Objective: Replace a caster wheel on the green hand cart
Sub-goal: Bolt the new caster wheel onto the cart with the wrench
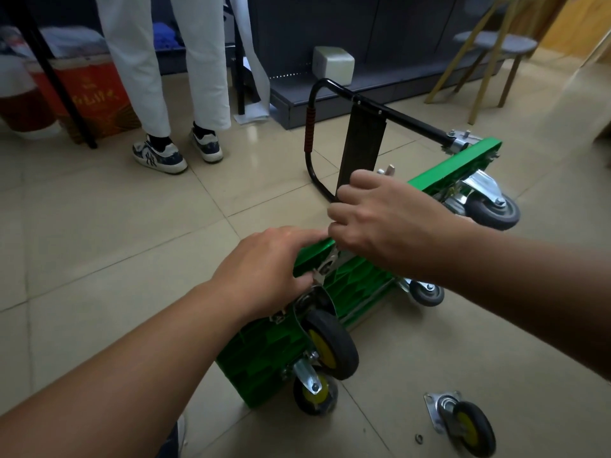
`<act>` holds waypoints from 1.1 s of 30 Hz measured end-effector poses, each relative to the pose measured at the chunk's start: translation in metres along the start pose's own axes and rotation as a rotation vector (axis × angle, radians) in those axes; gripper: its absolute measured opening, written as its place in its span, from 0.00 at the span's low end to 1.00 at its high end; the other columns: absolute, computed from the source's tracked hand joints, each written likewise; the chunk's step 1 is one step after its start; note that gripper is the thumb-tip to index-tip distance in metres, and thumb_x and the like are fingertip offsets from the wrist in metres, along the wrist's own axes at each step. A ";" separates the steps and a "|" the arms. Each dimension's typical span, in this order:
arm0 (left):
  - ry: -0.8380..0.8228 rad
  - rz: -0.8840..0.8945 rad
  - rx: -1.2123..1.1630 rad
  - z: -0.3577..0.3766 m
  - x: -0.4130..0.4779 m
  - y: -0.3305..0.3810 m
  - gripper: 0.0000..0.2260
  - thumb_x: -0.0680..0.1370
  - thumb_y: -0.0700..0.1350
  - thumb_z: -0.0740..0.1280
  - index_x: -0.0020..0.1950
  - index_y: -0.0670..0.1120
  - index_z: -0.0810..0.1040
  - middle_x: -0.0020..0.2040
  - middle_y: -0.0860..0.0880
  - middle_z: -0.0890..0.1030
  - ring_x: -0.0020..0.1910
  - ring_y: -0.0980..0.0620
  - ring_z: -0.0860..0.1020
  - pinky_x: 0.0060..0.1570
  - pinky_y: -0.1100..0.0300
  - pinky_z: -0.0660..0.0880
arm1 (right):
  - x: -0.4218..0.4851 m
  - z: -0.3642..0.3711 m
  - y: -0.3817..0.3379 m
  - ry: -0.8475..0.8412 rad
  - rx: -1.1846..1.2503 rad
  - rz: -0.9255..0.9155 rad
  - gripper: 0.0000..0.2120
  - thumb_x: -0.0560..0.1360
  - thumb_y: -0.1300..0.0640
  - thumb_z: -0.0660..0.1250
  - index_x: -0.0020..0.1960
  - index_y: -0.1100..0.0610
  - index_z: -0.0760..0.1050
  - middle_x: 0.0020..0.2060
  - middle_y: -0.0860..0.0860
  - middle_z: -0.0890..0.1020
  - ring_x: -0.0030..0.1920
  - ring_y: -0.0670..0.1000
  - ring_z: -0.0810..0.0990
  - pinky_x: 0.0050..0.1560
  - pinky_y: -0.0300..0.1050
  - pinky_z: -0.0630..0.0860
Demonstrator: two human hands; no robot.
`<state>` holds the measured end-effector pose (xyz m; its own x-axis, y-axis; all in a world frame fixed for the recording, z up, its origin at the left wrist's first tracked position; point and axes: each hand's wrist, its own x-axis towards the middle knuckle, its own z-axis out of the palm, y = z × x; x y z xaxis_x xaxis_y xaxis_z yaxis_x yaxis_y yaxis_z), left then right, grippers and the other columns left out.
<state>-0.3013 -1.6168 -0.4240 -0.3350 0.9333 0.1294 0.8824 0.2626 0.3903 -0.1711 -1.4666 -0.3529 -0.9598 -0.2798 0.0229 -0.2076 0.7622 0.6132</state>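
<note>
The right hand (380,223) covers the top edge of the green hand cart (357,292), hiding whatever its curled fingers hold. The left hand (264,269) is blurred at its fingertips. The standing person (158,61) is cut off above the thighs. A small ring (419,438) lies near the loose caster (463,421): washer or nut, too small to tell.

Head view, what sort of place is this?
Probably a shop or stockroom: dark metal shelving along the wall, a red carton on the floor, and a tiled floor.
</note>
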 end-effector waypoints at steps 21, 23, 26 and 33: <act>0.015 0.007 0.000 0.000 0.001 -0.001 0.33 0.79 0.55 0.73 0.78 0.72 0.60 0.70 0.58 0.78 0.60 0.56 0.79 0.56 0.59 0.78 | -0.018 0.130 -0.155 0.071 1.580 0.961 0.30 0.80 0.33 0.48 0.47 0.56 0.76 0.43 0.55 0.81 0.46 0.53 0.80 0.52 0.58 0.76; 0.008 -0.003 -0.010 -0.001 0.001 -0.001 0.33 0.79 0.55 0.73 0.78 0.72 0.60 0.71 0.58 0.78 0.60 0.56 0.79 0.56 0.59 0.77 | -0.035 0.128 -0.152 0.007 1.451 0.945 0.30 0.78 0.31 0.47 0.45 0.55 0.74 0.39 0.53 0.79 0.42 0.53 0.78 0.48 0.57 0.75; -0.017 -0.017 -0.024 -0.003 0.000 0.000 0.33 0.79 0.54 0.72 0.78 0.73 0.60 0.71 0.58 0.77 0.57 0.55 0.79 0.57 0.56 0.78 | -0.071 0.117 -0.126 -0.165 0.941 0.799 0.25 0.77 0.33 0.44 0.41 0.50 0.69 0.31 0.45 0.71 0.33 0.50 0.73 0.36 0.49 0.73; -0.045 -0.038 -0.041 -0.003 -0.001 0.004 0.34 0.79 0.52 0.72 0.78 0.73 0.60 0.70 0.56 0.78 0.36 0.61 0.71 0.46 0.59 0.77 | -0.062 0.033 -0.003 0.068 0.191 0.352 0.17 0.80 0.44 0.60 0.44 0.55 0.78 0.36 0.51 0.81 0.35 0.53 0.79 0.45 0.50 0.74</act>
<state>-0.2983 -1.6172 -0.4201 -0.3521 0.9331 0.0731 0.8548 0.2888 0.4312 -0.1170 -1.4320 -0.3820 -0.9650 -0.0157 0.2616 0.0938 0.9114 0.4008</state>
